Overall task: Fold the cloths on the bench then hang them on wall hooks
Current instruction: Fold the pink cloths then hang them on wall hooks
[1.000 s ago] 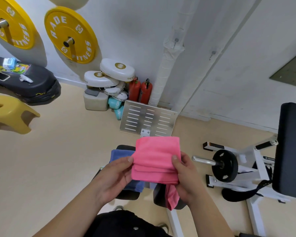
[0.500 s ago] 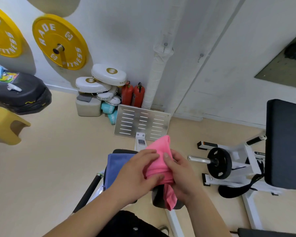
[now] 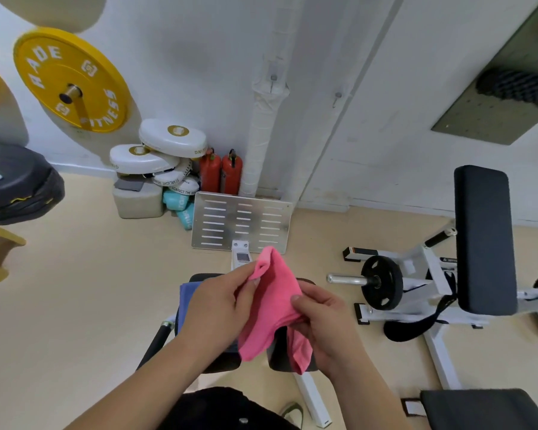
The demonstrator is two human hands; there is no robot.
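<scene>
A folded pink cloth is held up in front of me over the black bench. My left hand pinches its upper corner between thumb and fingers. My right hand grips the cloth's lower right part, and a loose end hangs below it. A blue cloth lies on the bench, mostly hidden behind my left hand. Two small wall hooks show on the white wall above, one hook on the wrapped pipe and another hook to its right.
A metal footplate stands beyond the bench, with two red extinguishers and stacked white pads behind it. A weight machine with a black pad and a plate is at right. Yellow plates hang at left.
The flat folded pink cloth has been gathered into a narrower bunch. My left hand moved from its left edge up to its top corner. The view has shifted slightly left.
</scene>
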